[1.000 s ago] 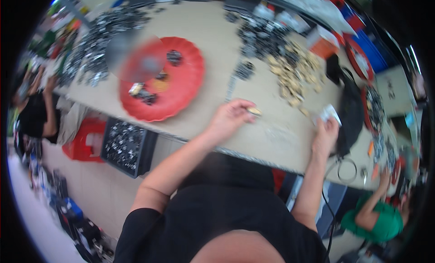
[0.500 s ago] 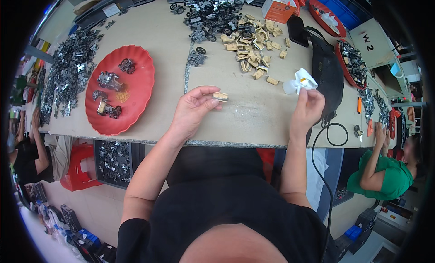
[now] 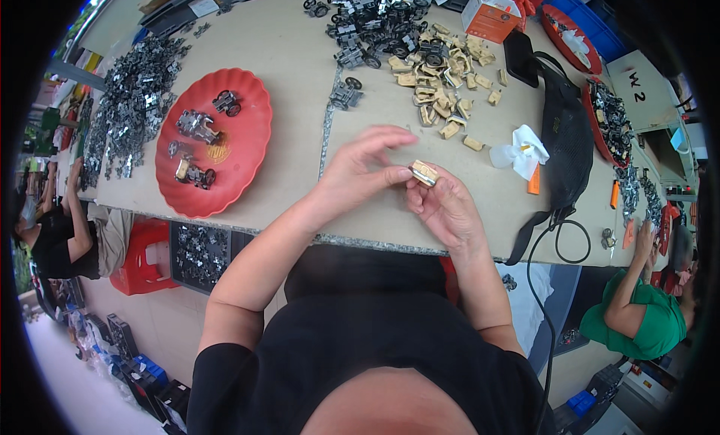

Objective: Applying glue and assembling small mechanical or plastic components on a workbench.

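Bright, even, diffuse light covers the worktop (image 3: pixel 300 52) around the red plate (image 3: pixel 246 139), with only faint, soft shadows. Well below and left of the plate, a pale surface (image 3: pixel 71 371) washes out nearly white. Right of the plate, the left hand (image 3: pixel 356 169) looks slightly blurred. Far out from the plate, fisheye distortion bends edges into a black rim.

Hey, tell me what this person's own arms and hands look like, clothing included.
Short black sleeves, part of a black top with a rounded neckline, cover the upper arms. Both forearms are bare below them. The left hand and the right hand wear no gloves, and no watch or bracelet shows on either wrist.
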The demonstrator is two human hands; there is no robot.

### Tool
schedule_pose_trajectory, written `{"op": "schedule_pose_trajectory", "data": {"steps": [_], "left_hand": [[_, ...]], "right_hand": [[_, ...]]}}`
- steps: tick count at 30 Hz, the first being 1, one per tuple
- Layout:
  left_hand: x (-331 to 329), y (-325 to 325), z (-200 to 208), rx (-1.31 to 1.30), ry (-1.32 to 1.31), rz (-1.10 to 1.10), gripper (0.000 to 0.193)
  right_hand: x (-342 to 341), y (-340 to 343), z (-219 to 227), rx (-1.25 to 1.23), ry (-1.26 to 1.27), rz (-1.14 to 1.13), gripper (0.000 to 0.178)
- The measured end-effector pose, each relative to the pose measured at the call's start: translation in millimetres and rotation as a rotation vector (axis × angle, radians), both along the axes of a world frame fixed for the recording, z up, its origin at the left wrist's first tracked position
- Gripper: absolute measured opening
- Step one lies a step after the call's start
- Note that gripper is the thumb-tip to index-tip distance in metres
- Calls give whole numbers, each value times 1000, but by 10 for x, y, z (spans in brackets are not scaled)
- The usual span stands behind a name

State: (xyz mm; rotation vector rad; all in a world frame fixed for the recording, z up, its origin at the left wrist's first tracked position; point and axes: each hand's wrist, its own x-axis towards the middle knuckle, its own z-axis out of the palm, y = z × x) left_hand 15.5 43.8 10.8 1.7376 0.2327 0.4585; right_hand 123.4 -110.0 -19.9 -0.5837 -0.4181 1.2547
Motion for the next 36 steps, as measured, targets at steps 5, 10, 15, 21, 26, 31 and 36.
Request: {"op": "schedule_pose_trajectory", "data": {"steps": [5,10,15,21,26,31,36], "left_hand": [[83,470,-105,833,183,541,33],[150,731,-115,721,332,355,28],[-118,599,66,584,153,-167,22],[-222,286,17,243,216,-289,29],[-260,48,-230,73,107,-59,32],[-220,-1,-132,76,116,-90,38],[-242,-53,-165,-364,75,-97,47]], "right_hand": [[9,38,-31,-23,125,-33,39],[63,3,-42,10,88,-22,38],[27,31,9,-50,28,-197,33],[-81,72,48,-96,-39,-47,28],[-84,70,18,-122,-26,-75,28],[-71,76,9,-129,75,-82,29],[-83,79,0,-140,85,-97,29]]}}
